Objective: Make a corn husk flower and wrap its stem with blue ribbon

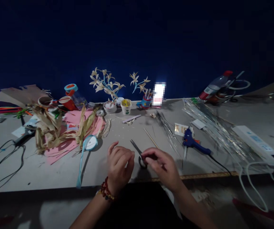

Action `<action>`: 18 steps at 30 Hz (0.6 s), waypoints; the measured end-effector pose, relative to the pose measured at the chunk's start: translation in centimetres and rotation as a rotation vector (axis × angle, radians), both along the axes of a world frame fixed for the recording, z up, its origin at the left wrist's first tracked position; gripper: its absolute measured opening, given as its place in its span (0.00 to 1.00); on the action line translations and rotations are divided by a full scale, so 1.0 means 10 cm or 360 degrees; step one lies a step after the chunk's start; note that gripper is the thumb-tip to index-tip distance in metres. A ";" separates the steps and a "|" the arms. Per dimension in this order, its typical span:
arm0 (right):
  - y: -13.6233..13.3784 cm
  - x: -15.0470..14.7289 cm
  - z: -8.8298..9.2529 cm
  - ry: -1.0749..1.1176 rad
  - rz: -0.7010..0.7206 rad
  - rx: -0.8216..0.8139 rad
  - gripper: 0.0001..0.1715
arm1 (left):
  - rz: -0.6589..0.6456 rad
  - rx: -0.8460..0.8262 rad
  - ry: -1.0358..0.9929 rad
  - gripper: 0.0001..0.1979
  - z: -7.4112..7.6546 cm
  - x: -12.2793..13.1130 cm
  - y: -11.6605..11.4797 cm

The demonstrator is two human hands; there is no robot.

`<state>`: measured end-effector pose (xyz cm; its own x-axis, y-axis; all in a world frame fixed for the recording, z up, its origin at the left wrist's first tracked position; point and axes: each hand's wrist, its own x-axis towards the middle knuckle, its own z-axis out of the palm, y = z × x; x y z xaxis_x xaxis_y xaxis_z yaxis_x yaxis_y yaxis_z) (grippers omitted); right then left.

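My left hand (pixel 121 162), with a beaded bracelet on the wrist, hovers over the table's front. Its thumb and fingers close in a pinch; anything between them is too small to make out. To its right my right hand (pixel 162 166) is also pinched, with the contents not visible. A pair of scissors (pixel 135 145) points away from me between the hands. My right fingertips overlap its handle in the view, and I cannot tell whether they touch it. Beyond the right hand lies a thin wooden stick (pixel 150 137). Left of my left hand is a blue ribbon roll (pixel 90 143).
Dried husks (pixel 47 130) and pink sheets (pixel 62 148) cover the table's left. Husk-flower branches (pixel 105 82) stand behind, near a paper cup (pixel 126 107). On the right are wires (pixel 167 127), a blue glue gun (pixel 195 143), plastic-wrapped strips (pixel 213 127) and a bottle (pixel 214 86).
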<state>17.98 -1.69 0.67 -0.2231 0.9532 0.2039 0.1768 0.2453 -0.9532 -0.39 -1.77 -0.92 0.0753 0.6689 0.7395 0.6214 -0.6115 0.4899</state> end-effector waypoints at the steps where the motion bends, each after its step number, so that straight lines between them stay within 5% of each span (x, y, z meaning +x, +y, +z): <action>1: -0.02 -0.06 0.00 0.0198 0.0118 -0.0203 0.10 | -0.0012 0.0043 -0.0014 0.11 -0.03 -0.01 0.00; 5: -0.06 -0.23 -0.04 0.0753 0.0299 -0.0769 0.17 | -0.0033 0.0205 -0.0061 0.12 -0.14 -0.05 -0.01; 11: -0.07 -0.22 -0.08 0.0816 0.0389 -0.1068 0.19 | -0.0109 0.0211 -0.0085 0.15 -0.18 -0.10 -0.01; 14: -0.05 -0.18 -0.07 0.0757 0.0411 -0.1001 0.20 | -0.0316 -0.0082 -0.0286 0.16 -0.17 -0.12 0.00; 18: -0.03 -0.15 -0.05 0.0530 0.0420 -0.0777 0.17 | -0.0716 -0.0852 -0.0833 0.16 -0.14 -0.16 0.03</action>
<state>16.46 -1.98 0.20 -0.4621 0.8756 -0.1408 -0.1547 -0.2359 -0.9594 -1.99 -1.49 -2.35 0.1541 0.9249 0.3476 -0.0087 -0.3505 0.9365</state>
